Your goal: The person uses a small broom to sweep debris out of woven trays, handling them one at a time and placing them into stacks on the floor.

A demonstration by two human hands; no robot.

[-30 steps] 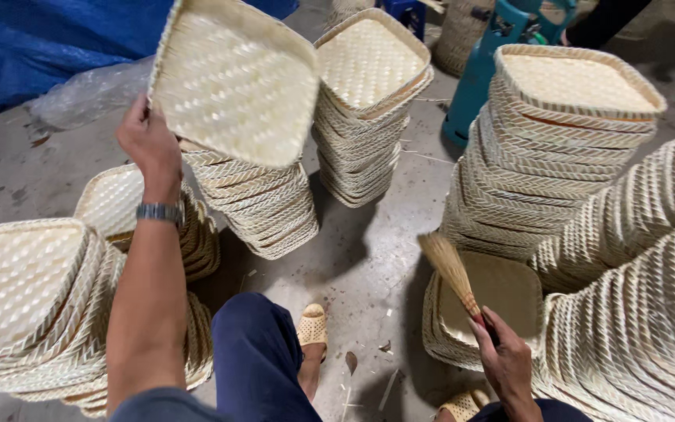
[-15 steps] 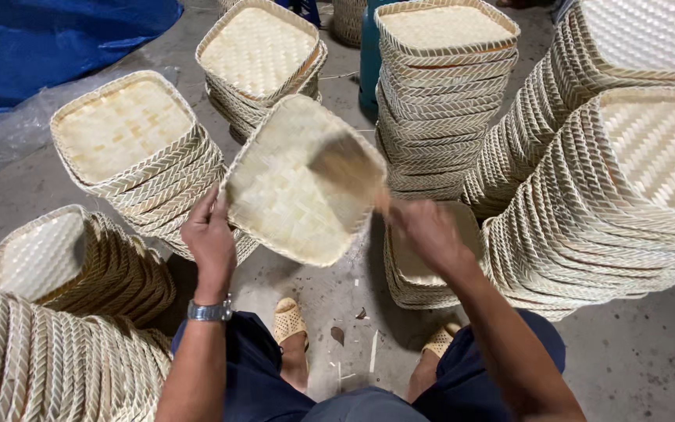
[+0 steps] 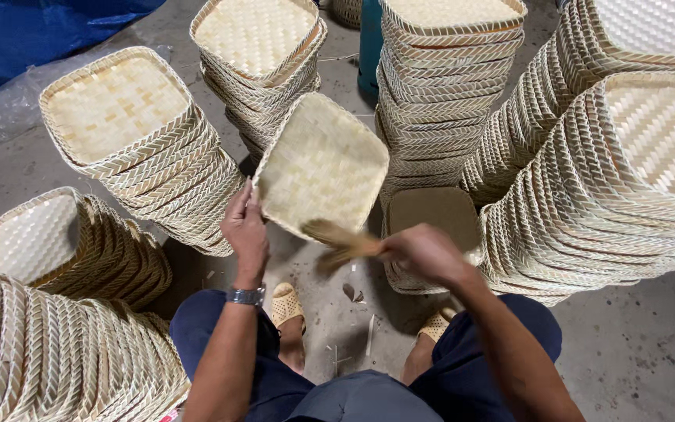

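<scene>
Woven tray [image 3: 323, 164] tilts in the left hand's [image 3: 246, 229] grip; right hand [image 3: 423, 252] clasps a brush [image 3: 341, 241] at its lower edge.

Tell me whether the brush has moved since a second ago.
Yes. The brush has come up from the low tray pile by the right knee to the lower edge of the held tray.
</scene>
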